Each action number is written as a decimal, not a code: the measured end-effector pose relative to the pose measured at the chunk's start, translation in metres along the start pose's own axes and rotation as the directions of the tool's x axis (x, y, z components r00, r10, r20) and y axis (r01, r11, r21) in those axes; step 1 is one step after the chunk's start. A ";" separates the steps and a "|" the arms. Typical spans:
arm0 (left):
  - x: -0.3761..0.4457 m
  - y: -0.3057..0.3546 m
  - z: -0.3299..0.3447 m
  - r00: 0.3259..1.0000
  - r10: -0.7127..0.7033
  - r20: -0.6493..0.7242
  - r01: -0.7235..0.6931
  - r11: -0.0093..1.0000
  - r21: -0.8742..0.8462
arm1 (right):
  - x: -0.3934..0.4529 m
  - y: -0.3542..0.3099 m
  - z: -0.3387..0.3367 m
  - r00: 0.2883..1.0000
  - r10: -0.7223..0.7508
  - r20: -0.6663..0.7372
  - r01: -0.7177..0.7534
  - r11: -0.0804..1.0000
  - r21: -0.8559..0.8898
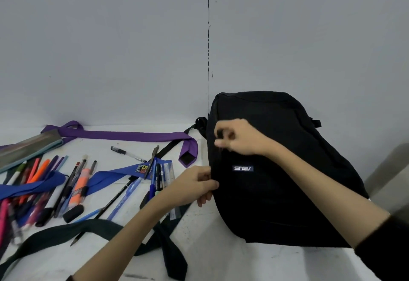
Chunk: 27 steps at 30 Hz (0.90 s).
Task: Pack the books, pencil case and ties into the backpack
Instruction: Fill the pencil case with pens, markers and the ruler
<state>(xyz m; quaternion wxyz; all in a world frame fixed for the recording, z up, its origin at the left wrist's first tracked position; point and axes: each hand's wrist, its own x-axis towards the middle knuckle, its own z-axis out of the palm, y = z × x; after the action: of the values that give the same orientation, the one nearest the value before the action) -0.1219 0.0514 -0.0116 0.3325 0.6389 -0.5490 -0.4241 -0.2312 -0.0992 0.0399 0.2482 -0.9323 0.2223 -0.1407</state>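
Presently, on the white table (221, 258) against the grey wall:

- Right hand (236, 137): fingers are curling in, the tips pinching something small and dark on the backpack's front upper left; whether it is a zip pull cannot be told.
- Left hand (194, 186): fingers are pinching the fabric at the backpack's left edge, just below the level of the logo patch (242, 168).
- Backpack (287, 181): black, lying on the table's right side with its top toward the wall; it is looking closed, so its contents are not showing. A black strap (177, 142) is trailing off to its left.
- Purple tie (124, 135): lying flat along the back of the table, its broad end folding down beside the backpack.
- Blue tie (106, 175): draping across the loose pens.
- Dark green tie (73, 231): looping along the near edge, passing under the left forearm.
- Pencil case (28, 148): grey-green, lying at far left, well apart from the backpack.
- Pens and markers (73, 183): scattering loose over the table's left half, outside any container.
- Clear ruler (169, 171): lying among the pens nearest the left hand.
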 end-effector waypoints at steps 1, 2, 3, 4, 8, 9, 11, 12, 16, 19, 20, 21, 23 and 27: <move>0.000 0.001 -0.001 1.000 0.016 0.007 -0.016 0.999 0.044 | 0.009 0.008 -0.002 0.991 0.052 -0.125 -0.051 0.999 0.006; 0.001 0.001 -0.002 0.999 0.021 0.025 -0.022 0.997 0.075 | 0.017 0.015 -0.004 0.967 0.105 -0.231 -0.102 0.995 0.024; 0.001 0.002 -0.005 0.999 0.014 0.044 -0.018 0.995 0.098 | 0.024 0.020 -0.005 0.943 0.147 -0.298 -0.137 0.989 0.054; 0.002 0.003 -0.007 0.998 0.000 0.060 -0.007 0.993 0.119 | 0.028 0.023 -0.004 0.930 0.173 -0.323 -0.154 0.984 0.085; 0.016 0.008 -0.025 0.988 0.024 -0.154 0.026 0.949 0.315 | 0.036 0.015 0.002 0.974 0.059 -0.217 -0.037 0.994 0.106; 0.024 0.009 -0.030 0.972 0.026 -0.233 0.042 0.959 0.281 | 0.038 0.012 0.001 0.982 0.018 -0.185 -0.002 0.996 0.088; 0.042 0.012 -0.040 0.955 -0.013 -0.297 0.065 0.984 0.166 | 0.042 0.008 -0.002 0.988 -0.032 -0.150 0.040 0.998 0.052; 0.053 0.014 -0.044 0.960 -0.032 -0.278 0.071 0.989 0.132 | 0.046 0.009 -0.004 0.989 -0.044 -0.138 0.050 0.998 0.040; 0.076 0.017 -0.050 0.995 -0.014 -0.099 0.017 0.999 0.032 | 0.060 0.019 -0.010 0.994 -0.024 -0.103 0.024 1.000 -0.001; 0.076 0.015 -0.050 0.997 0.047 -0.066 -0.046 0.999 0.015 | 0.079 0.038 -0.019 0.977 0.079 -0.197 -0.088 0.995 -0.036; 0.074 0.012 -0.051 0.996 0.056 -0.069 -0.055 0.998 0.012 | 0.086 0.044 -0.022 0.968 0.110 -0.227 -0.125 0.991 -0.051; 0.072 0.007 -0.052 0.996 0.059 -0.072 -0.058 0.998 0.020 | 0.093 0.050 -0.023 0.959 0.133 -0.252 -0.156 0.985 -0.074; 0.068 -0.005 -0.054 0.996 0.057 -0.067 -0.055 0.998 0.032 | 0.110 0.059 -0.023 0.937 0.166 -0.307 -0.219 0.965 -0.146; 0.066 -0.019 -0.058 0.998 0.055 -0.044 -0.059 0.994 -0.096 | 0.143 0.069 -0.019 0.886 0.187 -0.425 -0.315 0.914 -0.256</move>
<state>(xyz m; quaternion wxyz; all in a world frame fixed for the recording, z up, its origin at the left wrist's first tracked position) -0.0587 -0.0127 -0.0160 0.3863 0.6147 -0.5386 -0.4275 -0.1388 -0.2302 0.0417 0.0617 -0.8755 0.4073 -0.2526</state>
